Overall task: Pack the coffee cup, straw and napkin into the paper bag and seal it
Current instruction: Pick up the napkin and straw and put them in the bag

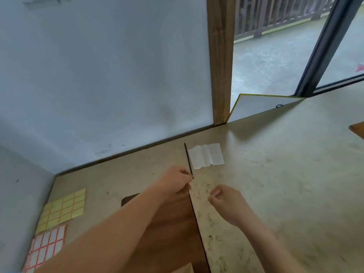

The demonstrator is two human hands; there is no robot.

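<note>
A thin black straw [188, 159] lies on the beige table [275, 174], right beside the left edge of a folded white napkin [205, 155]. My left hand [174, 182] pinches the straw's near end with its fingertips. To the right, my right hand [224, 200] hovers just above the table with loosely curled fingers and holds nothing. A brown paper bag [173, 229] with a dark right edge sits under my left forearm, partly hidden by it. No coffee cup is in view.
A yellow sticker sheet [63, 209] and a white one with red lines [45, 247] lie at the near left. The wall [98, 85] and a wooden post [220, 66] bound the table's far side. Behind the post leans a white board [256, 107]. A dark object [129, 199] shows beside my left arm.
</note>
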